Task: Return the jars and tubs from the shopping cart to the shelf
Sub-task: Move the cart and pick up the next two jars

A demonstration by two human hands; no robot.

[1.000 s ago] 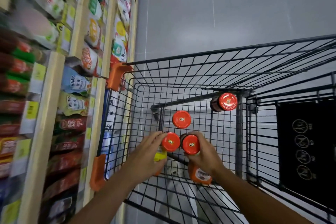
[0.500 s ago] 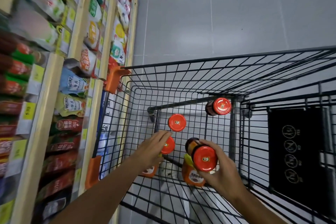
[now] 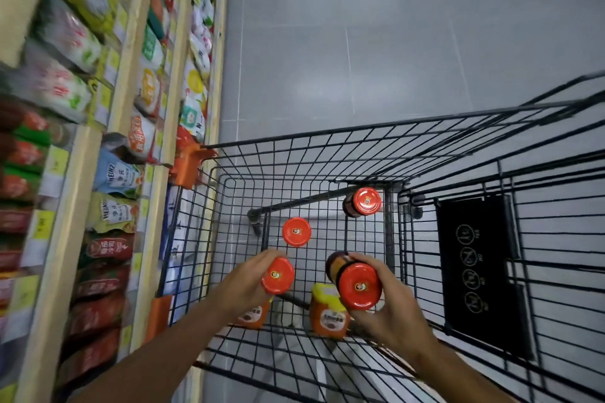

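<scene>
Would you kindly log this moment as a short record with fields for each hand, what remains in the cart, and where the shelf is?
left hand: left hand grips a red-lidded jar low in the cart
right hand: right hand holds a second red-lidded jar, tilted, lid toward the camera
loose jars: two, one mid-cart, one at the far corner
tubs: two orange tubs, one with a yellow lid, one partly hidden under the left hand
cart: black wire cart
shelf: shelf on the left, stocked with pouches
</scene>
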